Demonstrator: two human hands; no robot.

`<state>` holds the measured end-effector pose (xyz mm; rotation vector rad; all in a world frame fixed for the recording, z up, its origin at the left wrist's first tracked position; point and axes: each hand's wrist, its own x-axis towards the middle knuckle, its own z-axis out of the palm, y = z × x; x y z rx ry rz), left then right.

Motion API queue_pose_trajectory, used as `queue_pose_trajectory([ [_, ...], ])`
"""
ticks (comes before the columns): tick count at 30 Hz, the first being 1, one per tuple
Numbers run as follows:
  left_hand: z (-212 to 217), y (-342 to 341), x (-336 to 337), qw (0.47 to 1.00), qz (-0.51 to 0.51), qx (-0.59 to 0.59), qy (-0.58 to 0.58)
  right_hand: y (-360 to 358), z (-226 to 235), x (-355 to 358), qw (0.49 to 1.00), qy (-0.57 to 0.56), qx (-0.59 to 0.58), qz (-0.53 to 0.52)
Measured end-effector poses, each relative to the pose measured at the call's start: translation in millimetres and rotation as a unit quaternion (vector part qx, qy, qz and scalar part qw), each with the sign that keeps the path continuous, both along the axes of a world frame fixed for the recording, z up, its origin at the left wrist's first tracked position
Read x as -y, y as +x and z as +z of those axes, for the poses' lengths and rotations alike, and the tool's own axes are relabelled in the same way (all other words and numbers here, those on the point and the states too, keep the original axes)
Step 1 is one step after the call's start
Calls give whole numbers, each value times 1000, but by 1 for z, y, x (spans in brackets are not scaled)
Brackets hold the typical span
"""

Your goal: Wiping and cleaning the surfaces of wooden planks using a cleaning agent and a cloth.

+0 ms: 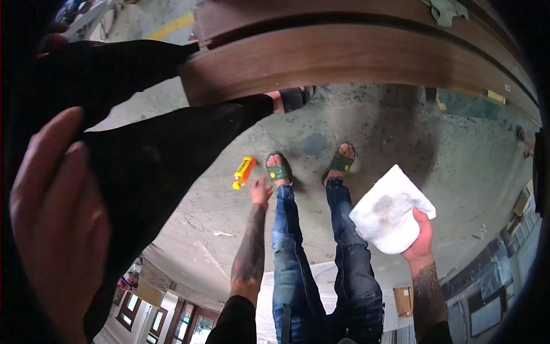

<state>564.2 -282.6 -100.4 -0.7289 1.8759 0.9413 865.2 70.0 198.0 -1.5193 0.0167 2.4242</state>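
Observation:
My right hand (421, 236) grips a folded white cloth (395, 221) by its right edge, thumb on top. A greyish-brown smudge marks the middle of the cloth. My left hand (262, 191) hangs in front of my left leg, its slightly blurred fingers loosely apart and holding nothing. Beyond its fingertips, a bottle of orange liquid (244, 171) with a yellow cap and label lies on the floor; in the picture a small gap separates hand and bottle.
A long brown wooden piece (344, 57) spans the far side. At left stands another person in black trousers (166, 149), with a hand (60, 229) close by. My green sandals (278, 171) rest on the stained concrete floor (223, 218). A cardboard piece (404, 301) lies behind at right.

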Motion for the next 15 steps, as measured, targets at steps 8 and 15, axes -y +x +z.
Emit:
queue_pose_trajectory([
  [8,216,-28,-318,744,-439,-365,348,-5,24,-28,996,84,3,-4],
  [15,219,-157,-293,769,-435,-405,234,-52,34,-33,996,83,-33,9],
])
